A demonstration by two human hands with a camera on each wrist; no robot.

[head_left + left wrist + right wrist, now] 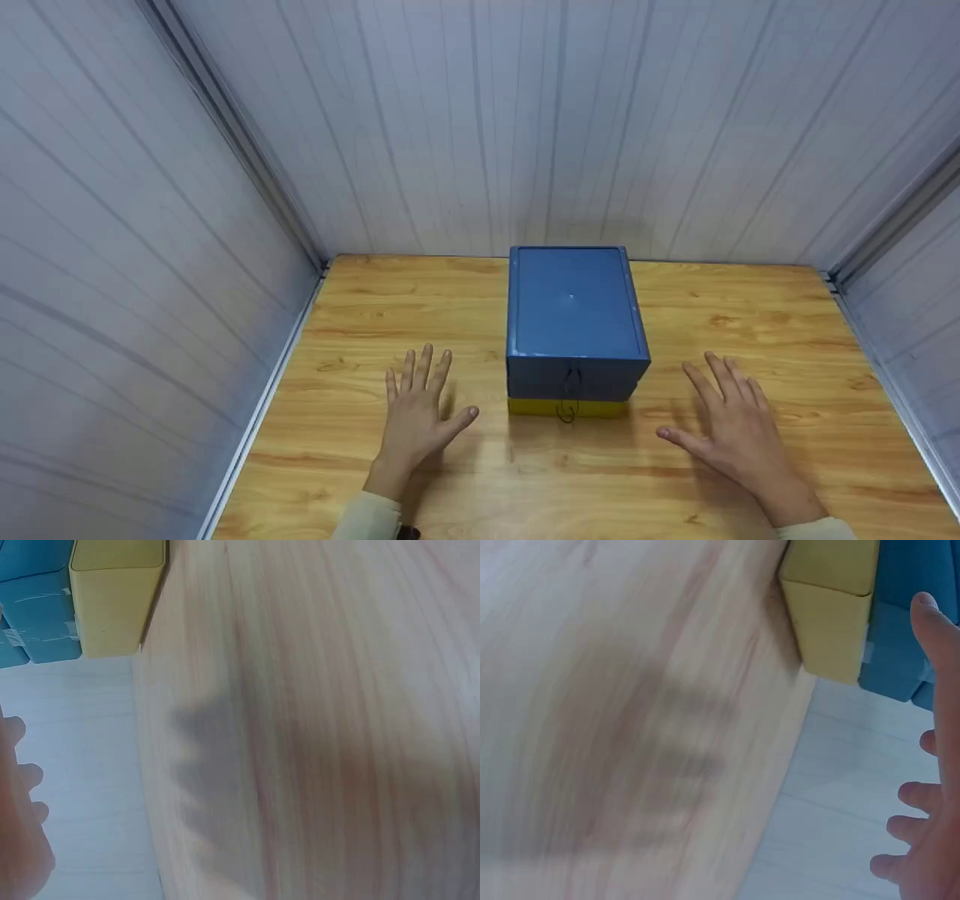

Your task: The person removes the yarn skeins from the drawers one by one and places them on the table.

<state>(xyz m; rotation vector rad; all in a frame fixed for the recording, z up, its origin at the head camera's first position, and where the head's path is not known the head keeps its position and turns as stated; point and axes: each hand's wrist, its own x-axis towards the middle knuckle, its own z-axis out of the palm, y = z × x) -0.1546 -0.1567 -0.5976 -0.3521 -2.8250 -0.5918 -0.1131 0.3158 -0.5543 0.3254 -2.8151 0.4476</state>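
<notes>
A blue box stands on top of a yellow box on the wooden table, right of the middle. Thin dark loops hang down the front of the stack. To the left of it my left hand hovers over the wood, fingers straight and spread, holding nothing. On the other side my right hand is held the same way, apart from the boxes. Both wrist views catch the yellow box beside blue ones; how many blue parts there are I cannot tell.
The wooden table reaches back to a pale panelled wall. Further panelled walls stand at the left and at the right, with metal strips along their corners. The stack sits close to the back wall.
</notes>
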